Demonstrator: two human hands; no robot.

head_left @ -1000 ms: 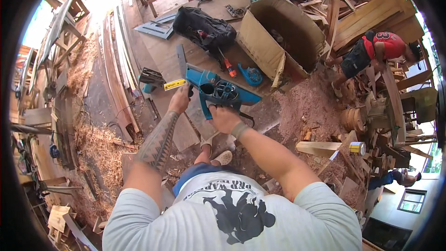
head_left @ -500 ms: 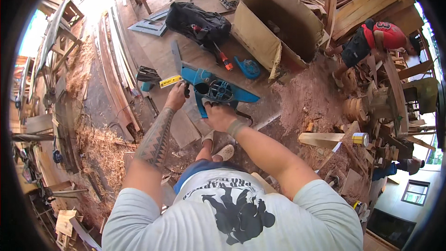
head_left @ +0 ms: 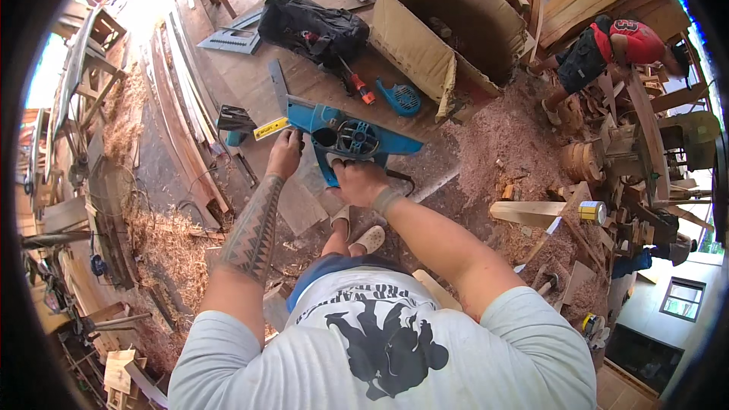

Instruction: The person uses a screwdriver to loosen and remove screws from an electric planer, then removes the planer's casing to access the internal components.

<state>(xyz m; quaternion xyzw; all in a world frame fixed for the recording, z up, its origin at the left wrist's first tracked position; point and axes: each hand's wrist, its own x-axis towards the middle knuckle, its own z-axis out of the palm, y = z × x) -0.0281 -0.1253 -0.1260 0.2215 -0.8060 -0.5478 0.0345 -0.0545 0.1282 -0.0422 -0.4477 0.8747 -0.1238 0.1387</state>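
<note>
Two hands of mine are at the blue power tool point(head_left: 399, 147), which lies at the near side of the wooden surface point(head_left: 250, 80), though I can't tell whether it rests there or hangs. My right fingers point(head_left: 339, 170) are gripping its near side; my left fingers point(head_left: 292, 139) curl at its left end beside a yellow strip point(head_left: 271, 128), and I can't tell whether they are closed, or on what. The round dark opening on top looks uncovered, so a tilt could spill a loose part, or chips could drop in. If my right grip slips, the tool may roll toward my feet point(head_left: 370, 239). A black cord point(head_left: 406, 179) loops just beside it and could snag; should it be live, fingers near the works are at risk. Farther off, a blue grille point(head_left: 400, 99) and an orange-handled screwdriver point(head_left: 361, 88) could be knocked by a careless swing, or tumble into the shavings point(head_left: 493, 140) right of the surface, near the cardboard box point(head_left: 406, 44).
</note>
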